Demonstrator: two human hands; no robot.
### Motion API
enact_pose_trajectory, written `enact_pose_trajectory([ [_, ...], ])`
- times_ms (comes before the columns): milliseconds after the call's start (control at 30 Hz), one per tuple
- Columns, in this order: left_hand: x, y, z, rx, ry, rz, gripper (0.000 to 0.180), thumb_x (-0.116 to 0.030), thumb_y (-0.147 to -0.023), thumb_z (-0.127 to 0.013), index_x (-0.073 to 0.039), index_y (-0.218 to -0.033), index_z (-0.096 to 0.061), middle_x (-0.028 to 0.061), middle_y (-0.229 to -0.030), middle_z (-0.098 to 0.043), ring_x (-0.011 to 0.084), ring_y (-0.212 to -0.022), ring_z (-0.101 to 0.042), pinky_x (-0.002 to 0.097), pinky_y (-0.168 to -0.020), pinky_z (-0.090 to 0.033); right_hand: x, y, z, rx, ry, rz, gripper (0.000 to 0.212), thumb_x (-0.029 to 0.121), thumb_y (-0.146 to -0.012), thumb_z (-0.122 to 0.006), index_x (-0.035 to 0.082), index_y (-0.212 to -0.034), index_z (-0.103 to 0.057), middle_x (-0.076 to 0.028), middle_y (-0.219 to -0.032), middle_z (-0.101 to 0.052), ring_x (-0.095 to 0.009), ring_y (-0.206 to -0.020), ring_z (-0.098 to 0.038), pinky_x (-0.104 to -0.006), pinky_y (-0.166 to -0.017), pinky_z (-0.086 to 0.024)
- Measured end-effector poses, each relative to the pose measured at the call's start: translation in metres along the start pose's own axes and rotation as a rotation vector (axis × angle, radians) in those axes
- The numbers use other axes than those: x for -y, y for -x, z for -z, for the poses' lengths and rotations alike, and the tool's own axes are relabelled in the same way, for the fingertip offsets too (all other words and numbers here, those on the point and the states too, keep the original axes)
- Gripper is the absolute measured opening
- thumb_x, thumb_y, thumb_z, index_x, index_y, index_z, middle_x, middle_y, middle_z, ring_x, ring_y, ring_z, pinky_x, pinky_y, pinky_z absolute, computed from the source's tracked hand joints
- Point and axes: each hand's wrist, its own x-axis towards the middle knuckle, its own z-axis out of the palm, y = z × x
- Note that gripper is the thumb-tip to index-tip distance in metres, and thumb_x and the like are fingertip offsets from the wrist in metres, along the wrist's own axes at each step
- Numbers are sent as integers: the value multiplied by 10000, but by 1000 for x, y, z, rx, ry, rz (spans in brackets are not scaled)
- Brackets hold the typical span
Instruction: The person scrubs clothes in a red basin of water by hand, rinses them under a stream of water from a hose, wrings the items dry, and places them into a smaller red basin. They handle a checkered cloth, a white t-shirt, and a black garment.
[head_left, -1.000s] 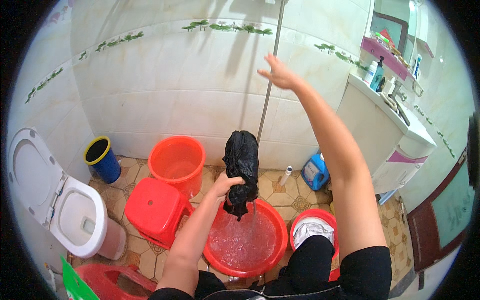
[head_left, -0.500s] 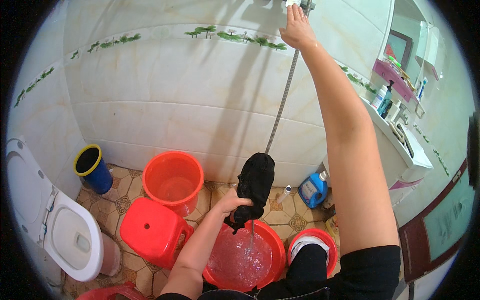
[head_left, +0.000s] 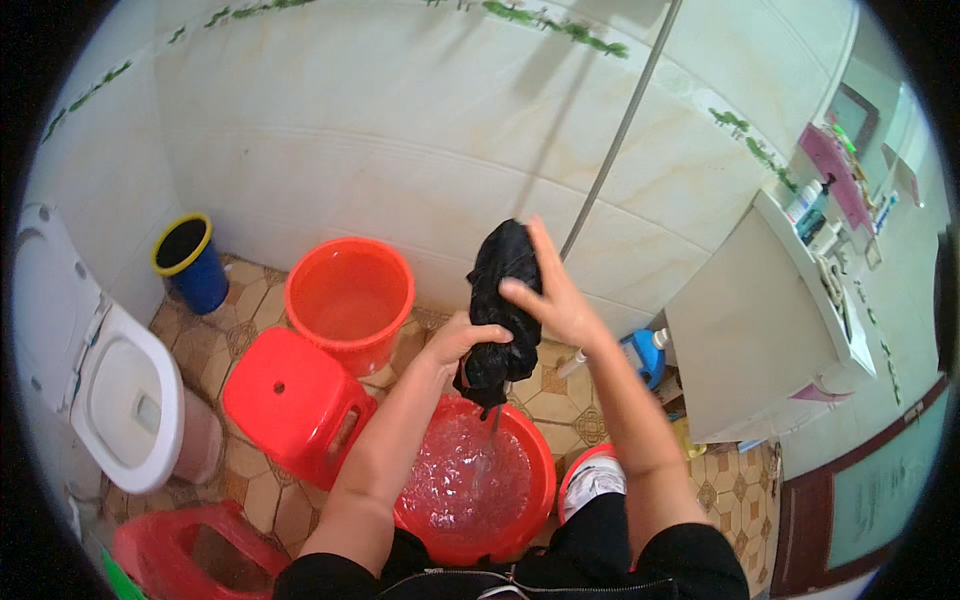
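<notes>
A bunched, wet-looking black cloth garment (head_left: 497, 268) is held up over a red basin (head_left: 545, 470) of bubbly water. My left hand (head_left: 462, 342) is closed around its lower part, thumb across the front. My right hand (head_left: 562, 305) is at its upper right side, with the thumb over the cloth and the fingers stretched along its edge, slightly blurred. A thin stream of water drops from below the garment into the basin. What kind of garment it is cannot be made out.
Left of the basin stand a red stool (head_left: 290, 400), a red bucket (head_left: 350, 290), a blue bin (head_left: 200, 275) and a toilet (head_left: 130, 400). A second red stool (head_left: 190, 540) is at the lower left. To the right are a small red basin (head_left: 600, 460), a blue detergent bottle (head_left: 645, 355) and a cabinet (head_left: 760, 330).
My right hand has come down from the fixture high on the wall to the garment. My left hand still holds the garment. The view has tilted lower and shifted.
</notes>
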Motion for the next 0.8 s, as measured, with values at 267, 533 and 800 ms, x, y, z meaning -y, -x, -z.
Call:
enact_pose_trajectory([
  [267, 17, 42, -41, -120, -251, -205, 679, -51, -721, -805, 14, -1308, -471, 95, -1211, -595, 186, -1103, -575, 344, -964, -467, -42, 139, -96, -22, -1391, -655, 807, 562, -872, -621, 56, -1439, -351, -111, -1391, -468, -274, -1263, -479, -441, -1062, -394],
  [533, 22, 57, -68, -146, -110, -180, 616, -47, -764, -769, -2, -1309, -485, 96, -1209, -594, 206, -1085, -584, 351, -952, -481, -8, 135, -66, 216, -810, -338, 665, 338, -712, -854, 33, -1232, -575, -27, -1115, -604, -156, -1009, -575, -302, -861, -490],
  [800, 26, 56, -88, -80, -222, -249, 601, -75, -712, -823, 0, -1237, -541, 76, -1121, -619, 165, -1016, -602, 324, -904, -496, 15, 144, -51, 144, -576, -342, 305, 143, -710, -707, -6, -964, -628, -43, -883, -647, -137, -814, -614, -301, -708, -510],
])
